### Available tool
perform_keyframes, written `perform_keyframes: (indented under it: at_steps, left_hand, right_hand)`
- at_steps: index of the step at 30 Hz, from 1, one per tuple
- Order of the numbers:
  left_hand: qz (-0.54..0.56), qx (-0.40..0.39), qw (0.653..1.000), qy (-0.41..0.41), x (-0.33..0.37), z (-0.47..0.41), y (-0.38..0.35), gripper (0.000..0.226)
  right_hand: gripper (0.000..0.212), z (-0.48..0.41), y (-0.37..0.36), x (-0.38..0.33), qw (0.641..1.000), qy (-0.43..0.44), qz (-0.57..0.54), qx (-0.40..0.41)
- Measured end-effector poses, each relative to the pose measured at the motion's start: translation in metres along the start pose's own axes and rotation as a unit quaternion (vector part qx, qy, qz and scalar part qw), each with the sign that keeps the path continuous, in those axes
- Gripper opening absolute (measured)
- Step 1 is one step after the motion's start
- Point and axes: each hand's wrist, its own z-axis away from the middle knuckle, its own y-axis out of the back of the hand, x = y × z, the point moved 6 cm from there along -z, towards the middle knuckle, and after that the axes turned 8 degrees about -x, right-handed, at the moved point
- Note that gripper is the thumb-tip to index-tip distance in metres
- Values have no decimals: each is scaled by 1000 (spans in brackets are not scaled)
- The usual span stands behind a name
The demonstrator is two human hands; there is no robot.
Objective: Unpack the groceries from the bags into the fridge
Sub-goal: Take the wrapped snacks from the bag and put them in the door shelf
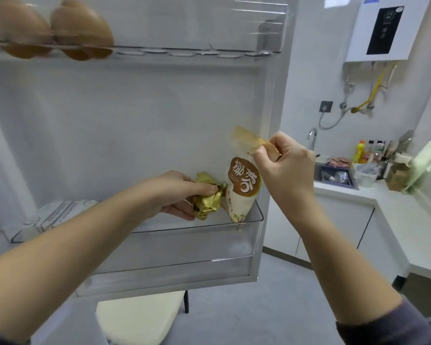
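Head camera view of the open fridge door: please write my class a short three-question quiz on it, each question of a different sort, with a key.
1. Multiple choice: the left hand grips A) an egg, B) a gold packet, C) a bottle.
2. True or false: the right hand pinches the white pouch at its bottom end.
3. Fill in: ___ eggs sit in the top door rack.

Key: 1 B. 2 False, it pinches the top end. 3 Two.
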Motion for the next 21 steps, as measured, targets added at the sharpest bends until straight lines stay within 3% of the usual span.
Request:
perform_keyframes:
  at_steps: [5,10,21]
  left_hand:
    - [-63,-27,997,41,-9,-16,-13,43]
    - [-92,-52,993,49,-6,-29,-26,33]
    - [-170,-108,973,114,-14,-40,-52,26]
  right_hand:
    - [25,23,-4,2,996,-2,87,-4]
    - [21,39,-7,0,979,-33,200,-22]
    - [19,39,-8,0,952,-108,273,-86]
